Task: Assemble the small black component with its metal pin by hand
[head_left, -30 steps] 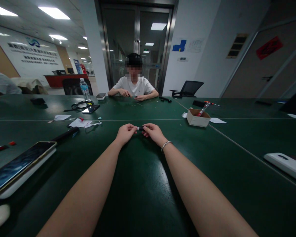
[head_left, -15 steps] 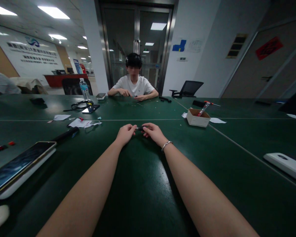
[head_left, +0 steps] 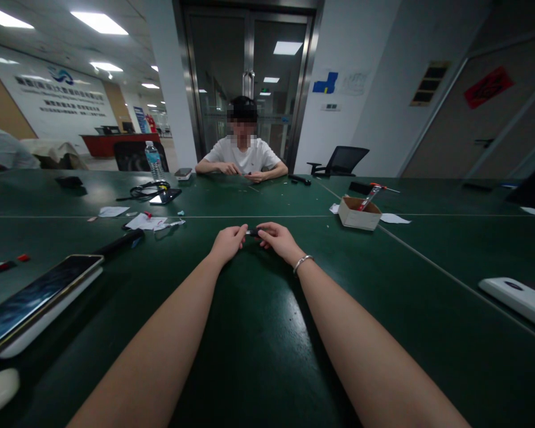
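- The left hand (head_left: 226, 242) and the right hand (head_left: 279, 239) meet far out over the green table (head_left: 258, 345), both arms stretched forward.
- Between them sits a small dark part (head_left: 252, 232), held just above the table top. It is too small and dim to say what it is.
- The fingers of both hands are closed, and each hand pinches one end of the small dark part between thumb and fingertips.
- Judging by its size, the part is probably light and rigid. It looks easy to drop or flick away, so a fingertip pinch at each end seems the safest hold.
- A silver bracelet (head_left: 302, 261) sits on the right wrist.
- A phone (head_left: 40, 292) lies on a white pad at the near left, well apart from the hands, and a white device (head_left: 515, 296) lies at the near right.
- An open cardboard box (head_left: 359, 214) with a red-handled tool in it stands beyond the right hand.
- Across the table another person (head_left: 243, 157) in a white shirt has both hands on the table top, with a water bottle (head_left: 152, 160) off to one side.
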Demonstrator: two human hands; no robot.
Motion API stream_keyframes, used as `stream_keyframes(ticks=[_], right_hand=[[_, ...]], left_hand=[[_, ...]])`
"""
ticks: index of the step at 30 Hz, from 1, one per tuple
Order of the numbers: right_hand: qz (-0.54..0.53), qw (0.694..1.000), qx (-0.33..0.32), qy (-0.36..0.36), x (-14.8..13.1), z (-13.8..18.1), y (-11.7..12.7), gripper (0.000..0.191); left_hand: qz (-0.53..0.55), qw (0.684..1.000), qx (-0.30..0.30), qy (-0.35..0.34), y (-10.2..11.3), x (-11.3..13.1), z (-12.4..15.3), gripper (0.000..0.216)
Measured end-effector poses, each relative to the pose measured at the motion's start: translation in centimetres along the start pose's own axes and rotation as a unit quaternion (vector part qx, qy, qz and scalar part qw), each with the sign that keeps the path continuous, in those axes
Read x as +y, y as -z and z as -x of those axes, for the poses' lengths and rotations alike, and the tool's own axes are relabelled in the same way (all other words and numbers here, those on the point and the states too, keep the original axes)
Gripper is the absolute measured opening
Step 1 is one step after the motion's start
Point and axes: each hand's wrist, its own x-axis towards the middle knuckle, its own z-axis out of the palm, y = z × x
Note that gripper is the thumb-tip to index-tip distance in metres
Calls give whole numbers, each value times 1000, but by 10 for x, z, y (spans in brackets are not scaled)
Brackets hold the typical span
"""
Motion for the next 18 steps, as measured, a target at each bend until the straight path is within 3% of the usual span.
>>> stream_keyframes(ticks=[18], right_hand=[[3,998,-41,43,6,-2,4,33]], left_hand=[[29,999,-8,45,5,8,5,53]])
